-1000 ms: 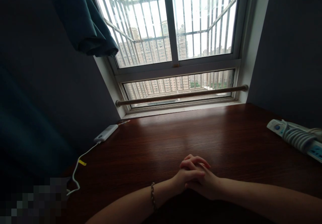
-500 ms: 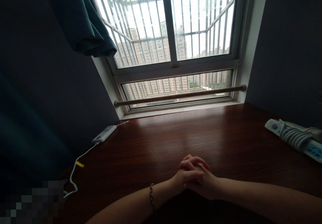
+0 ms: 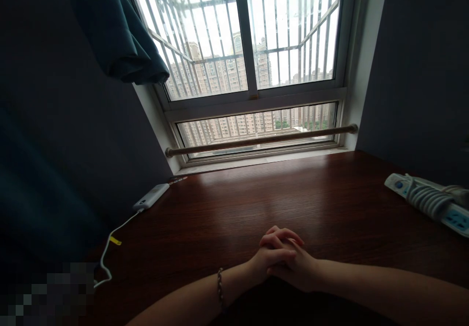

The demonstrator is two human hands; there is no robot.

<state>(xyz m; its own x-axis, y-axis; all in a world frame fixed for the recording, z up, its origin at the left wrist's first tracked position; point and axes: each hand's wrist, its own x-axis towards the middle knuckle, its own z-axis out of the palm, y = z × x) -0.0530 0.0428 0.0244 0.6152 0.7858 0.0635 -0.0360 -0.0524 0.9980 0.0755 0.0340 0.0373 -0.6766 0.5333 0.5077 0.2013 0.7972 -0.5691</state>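
My left hand [image 3: 264, 261] and my right hand [image 3: 302, 267] are clasped together low in the middle of the view, above the dark brown wooden tabletop [image 3: 234, 208]. Their fingers are interlaced and closed over one another, and no object shows in them. The palms are hidden. A braided or chain-like bracelet [image 3: 220, 287] circles my left wrist.
At the left edge of the table lies a white device [image 3: 151, 197] with a white cable [image 3: 104, 257] and a yellow tag [image 3: 115, 241]. A power strip [image 3: 454, 218] wrapped in its grey cord lies at the right. A barred window, a rail [image 3: 264, 140] and a blue-green curtain [image 3: 124, 42] are behind.
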